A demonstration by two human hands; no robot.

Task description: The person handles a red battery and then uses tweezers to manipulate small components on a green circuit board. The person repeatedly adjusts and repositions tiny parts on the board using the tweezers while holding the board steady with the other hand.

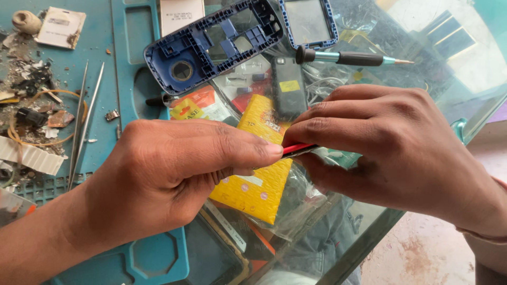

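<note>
My left hand [169, 169] and my right hand [391, 142] meet over the glass desk and together pinch a small flat red-and-dark part [299, 150]. Only its thin edge shows between the fingertips; the remainder is hidden by my fingers. Under the hands lies a yellow packet [259, 184] among clear plastic bags. Behind the hands a blue phone housing frame [211, 45] rests on the mat, with a blue-rimmed screen bezel [308, 24] to its right. A dark phone body [288, 87] lies between them and my hands.
A screwdriver [348, 58] with a teal shaft lies at the back right. Tweezers [84, 116] lie on the blue work mat [127, 79] at left, beside scrap bits and an orange wire loop [31, 137]. The glass desk edge [369, 237] runs diagonally at lower right.
</note>
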